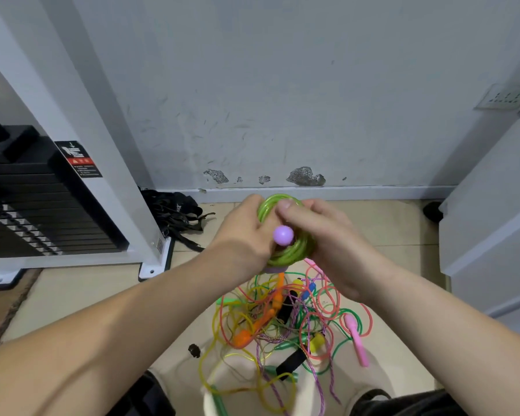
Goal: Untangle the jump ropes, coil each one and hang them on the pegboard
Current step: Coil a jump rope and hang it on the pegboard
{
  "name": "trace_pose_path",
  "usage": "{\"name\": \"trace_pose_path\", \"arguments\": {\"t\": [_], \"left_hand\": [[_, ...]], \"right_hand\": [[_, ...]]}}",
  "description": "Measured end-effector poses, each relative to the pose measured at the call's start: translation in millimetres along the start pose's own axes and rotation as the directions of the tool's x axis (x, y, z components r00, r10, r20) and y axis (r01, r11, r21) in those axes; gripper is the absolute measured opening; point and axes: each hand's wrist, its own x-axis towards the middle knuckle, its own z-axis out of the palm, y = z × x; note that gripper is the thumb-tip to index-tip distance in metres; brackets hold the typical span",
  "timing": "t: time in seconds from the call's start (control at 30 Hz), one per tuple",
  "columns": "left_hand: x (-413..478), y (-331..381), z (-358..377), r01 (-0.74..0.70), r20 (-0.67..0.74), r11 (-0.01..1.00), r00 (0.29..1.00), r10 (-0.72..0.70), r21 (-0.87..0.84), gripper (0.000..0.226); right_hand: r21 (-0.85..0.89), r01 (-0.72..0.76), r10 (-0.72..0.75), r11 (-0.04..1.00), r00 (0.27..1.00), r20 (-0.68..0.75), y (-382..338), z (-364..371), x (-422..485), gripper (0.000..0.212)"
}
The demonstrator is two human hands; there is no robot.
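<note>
The left hand (243, 232) and right hand (330, 238) curl their fingers round one coiled green jump rope (301, 251) above the floor, seemingly ready to hang, while the tangled pile (282, 319) below lies unsorted, no pegboard in view.

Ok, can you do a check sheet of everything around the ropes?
surface: tiled floor, ropes lie on it.
job's things: green coil with purple knob, held up; tangled pile below it.
clutter: black straps by the wall.
grips: left hand and right hand both hold the green coil.
cables: nothing seen.
surroundings: scuffed wall, socket, weight stack at left.
</note>
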Motion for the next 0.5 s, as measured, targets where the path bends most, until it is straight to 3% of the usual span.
{"name": "trace_pose_path", "arguments": {"t": [0.07,0.17,0.33,0.37,0.43,0.5], "left_hand": [[-0.7,-1.1,2.4,-0.113,-0.063,0.978,0.99,0.126,0.174,0.045],[-4.0,2.4,2.2,-0.167,-0.097,0.958,0.976,0.193,0.234,0.045],[1.0,2.5,1.6,-0.096,-0.166,0.964,0.976,0.14,0.249,0.043],[2.7,1.9,-1.0,-0.097,-0.182,0.963,0.972,0.146,0.251,0.042],[4.5,-0.3,-5.8,-0.13,-0.19,0.956,0.965,0.183,0.263,0.042],[4.5,-2.8,-6.8,-0.153,-0.146,0.941,0.968,0.204,0.303,0.043]], "right_hand": [[-0.083,0.006,-0.006,0.997,1.0,-0.002,1.0,2.9,-3.0,0.057],[-0.153,-0.019,0.026,0.988,0.999,0.042,-2.1,2.5,-5.5,0.05],[-0.351,-0.116,0.075,0.929,0.989,-0.127,-5.8,-2.9,-5.6,0.097],[-0.388,-0.146,0.104,0.91,0.986,-0.129,-9.6,-5.7,-8.4,0.09],[-0.419,-0.172,0.183,0.892,0.983,-0.014,-14.9,-11.4,-13.0,0.053],[-0.432,-0.164,0.225,0.887,0.97,0.092,-14.5,-11.0,-18.1,0.043]]}}
